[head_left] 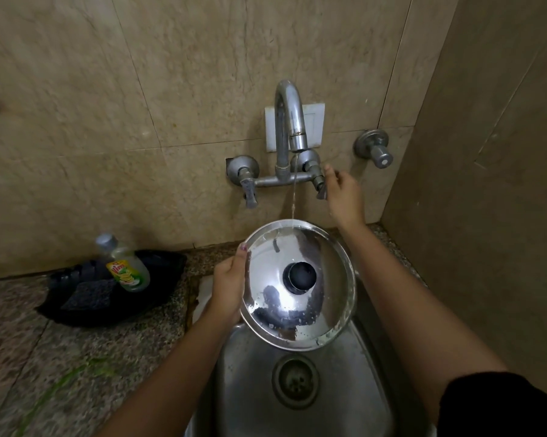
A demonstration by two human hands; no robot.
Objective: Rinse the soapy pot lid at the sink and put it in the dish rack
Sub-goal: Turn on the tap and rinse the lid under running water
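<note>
A round steel pot lid with a black knob in its middle is held above the steel sink, wet and dotted with drops. My left hand grips its left rim. A thin stream of water falls from the curved tap spout onto the lid's far edge. My right hand reaches up to the right tap lever on the wall, fingers around it. No dish rack is in view.
A black tray on the granite counter at the left holds a dish soap bottle and a dark scrub pad. A second valve sticks out of the wall right of the tap. A tiled side wall closes in the right.
</note>
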